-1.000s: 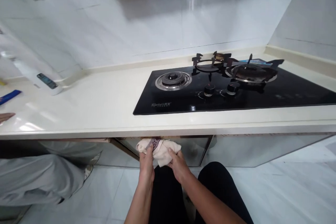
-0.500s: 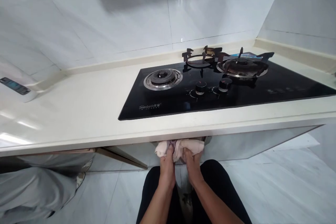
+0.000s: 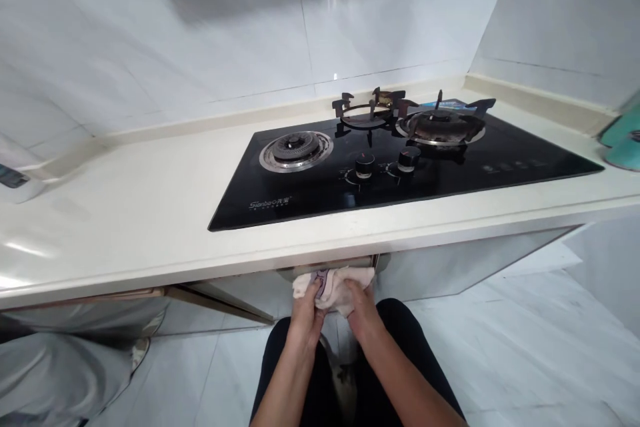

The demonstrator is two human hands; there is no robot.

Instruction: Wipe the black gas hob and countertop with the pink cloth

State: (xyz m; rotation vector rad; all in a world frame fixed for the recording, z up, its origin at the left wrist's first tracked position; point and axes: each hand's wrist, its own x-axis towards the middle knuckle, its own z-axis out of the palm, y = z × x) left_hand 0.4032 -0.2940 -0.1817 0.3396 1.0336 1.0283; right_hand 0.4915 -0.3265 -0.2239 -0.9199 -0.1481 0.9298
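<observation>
Pale towel [image 3: 334, 287] bunched between left hand [image 3: 305, 320] and right hand [image 3: 361, 312], both closed firmly on the cloth, just below the near edge of a cream countertop [image 3: 125, 227], before a stainless cabinet front [image 3: 450, 265], with a black glass gas hob [image 3: 300, 203] beyond on the counter.

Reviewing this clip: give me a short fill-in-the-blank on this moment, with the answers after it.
The left hand and the right hand both hold a crumpled cloth ____ the front edge of the countertop.
The black glass gas hob has ____ control knobs.
A grey trouser leg shows at the ____ corner of the view.

Answers: below; two; lower left.
</observation>
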